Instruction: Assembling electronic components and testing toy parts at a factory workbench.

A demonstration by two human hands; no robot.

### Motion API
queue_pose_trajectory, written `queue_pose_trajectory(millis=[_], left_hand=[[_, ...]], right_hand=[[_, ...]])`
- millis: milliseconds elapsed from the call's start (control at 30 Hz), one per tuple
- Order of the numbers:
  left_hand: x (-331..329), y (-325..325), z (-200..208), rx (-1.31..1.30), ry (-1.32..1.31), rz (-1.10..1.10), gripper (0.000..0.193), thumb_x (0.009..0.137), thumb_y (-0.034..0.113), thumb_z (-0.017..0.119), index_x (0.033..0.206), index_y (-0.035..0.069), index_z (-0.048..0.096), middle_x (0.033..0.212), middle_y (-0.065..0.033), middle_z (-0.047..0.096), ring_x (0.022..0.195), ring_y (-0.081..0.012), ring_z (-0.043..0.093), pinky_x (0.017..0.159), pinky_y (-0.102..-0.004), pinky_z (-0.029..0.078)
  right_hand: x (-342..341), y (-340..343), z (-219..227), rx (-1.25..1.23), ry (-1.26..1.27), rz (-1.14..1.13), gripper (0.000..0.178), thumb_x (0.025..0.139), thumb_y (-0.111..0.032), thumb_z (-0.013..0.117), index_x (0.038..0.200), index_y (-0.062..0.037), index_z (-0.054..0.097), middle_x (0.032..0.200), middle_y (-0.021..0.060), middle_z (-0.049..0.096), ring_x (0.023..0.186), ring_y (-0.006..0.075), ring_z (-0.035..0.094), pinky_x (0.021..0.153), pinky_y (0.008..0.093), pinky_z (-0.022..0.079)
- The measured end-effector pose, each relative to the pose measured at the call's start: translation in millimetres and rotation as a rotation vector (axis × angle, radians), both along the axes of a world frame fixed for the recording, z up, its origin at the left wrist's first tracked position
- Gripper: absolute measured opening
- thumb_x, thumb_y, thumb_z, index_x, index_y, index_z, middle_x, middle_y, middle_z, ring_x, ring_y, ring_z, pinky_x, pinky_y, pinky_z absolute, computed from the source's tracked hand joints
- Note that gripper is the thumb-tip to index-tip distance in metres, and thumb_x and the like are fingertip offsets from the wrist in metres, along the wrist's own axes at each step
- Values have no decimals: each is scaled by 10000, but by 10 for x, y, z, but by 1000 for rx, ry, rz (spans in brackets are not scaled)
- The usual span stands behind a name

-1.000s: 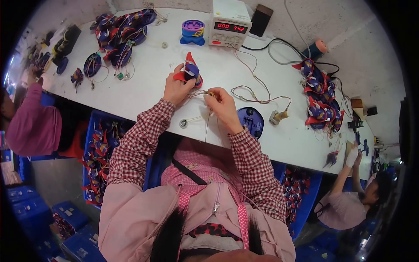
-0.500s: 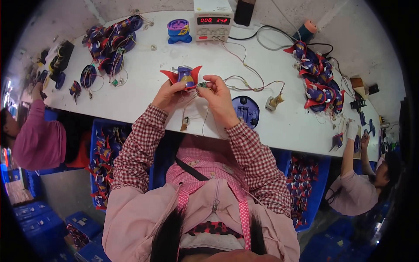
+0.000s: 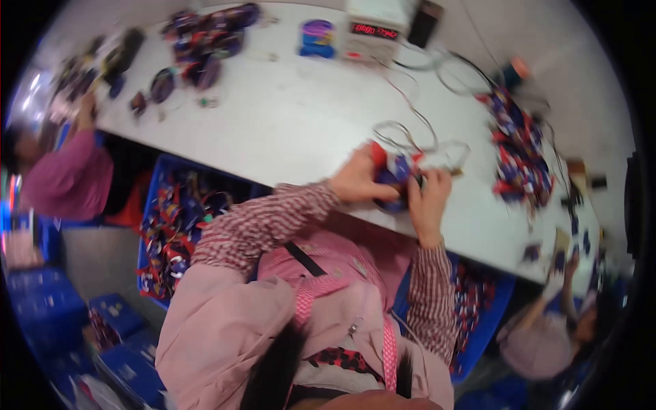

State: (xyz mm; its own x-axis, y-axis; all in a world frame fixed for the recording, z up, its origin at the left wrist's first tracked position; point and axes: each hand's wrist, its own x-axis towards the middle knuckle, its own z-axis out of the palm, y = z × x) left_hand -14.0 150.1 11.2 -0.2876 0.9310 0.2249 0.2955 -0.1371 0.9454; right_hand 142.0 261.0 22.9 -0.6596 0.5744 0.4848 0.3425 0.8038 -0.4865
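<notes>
Everything near my hands is smeared by motion. My left hand (image 3: 359,179), reaching in from the left, is closed on a small purple toy figure (image 3: 402,164) with red wing-like parts. Close on its right side, my right hand (image 3: 430,199) has its fingers bent together at the toy. A small dark green bit (image 3: 419,180) shows at its fingertips, too blurred to name. Under the toy and between both hands lies a round blue-purple plastic part (image 3: 391,202), partly covered by the left thumb.
A power supply (image 3: 372,33) with a lit red display stands at the back, its thin leads (image 3: 403,133) running toward my hands. Piles of toys (image 3: 205,41) lie left and right (image 3: 519,147). A blue bin (image 3: 154,225) of toys sits left below the table; co-workers sit at both sides.
Both hands have moved right and nearer the table edge with the toy, over the round blue-purple part. The view has shifted and turned.
</notes>
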Motion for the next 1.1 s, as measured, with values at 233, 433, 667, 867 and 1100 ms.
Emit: queue_pose_trajectory(millis=[233,433,667,867,1100], left_hand=[[86,-102,-164,78,-36,157,607,609,298,792,1077,6,540,1015,-153,502,1092,-267,430,976,-347,339],[-178,-742,253,97,-857,48,562,683,167,745,1170,21,503,1112,-78,560,1078,-182,503,976,-321,375],[-1417,-2084,301,183,-670,749,443,763,167,653,1159,-6,557,1032,-89,629,945,-184,604,863,-331,481],[-2940,-3020,-171,16,-630,922,300,808,289,638,1040,100,643,1017,-45,639,935,-159,600,869,-317,457],[-3845,-3194,-203,33,-502,1087,493,791,227,679,1241,118,509,1047,-85,594,920,-200,613,790,-339,523]], right_hand=[[-11,-165,-27,-369,259,12,257,839,-59,577,1067,20,489,1000,135,493,954,242,495,799,315,424],[-605,-467,320,-270,259,372,336,839,-73,601,1135,5,464,1053,126,475,964,201,496,779,297,435],[-1125,-926,392,-364,141,561,321,821,-110,634,1098,-4,510,1074,148,471,993,252,471,838,352,411],[-1133,-957,-202,-60,-53,433,268,760,-130,651,985,-30,546,1026,150,492,950,323,455,854,425,361],[-1225,-1034,-330,-16,-3,414,221,732,-166,666,882,-57,546,959,111,496,931,300,461,799,421,364]])
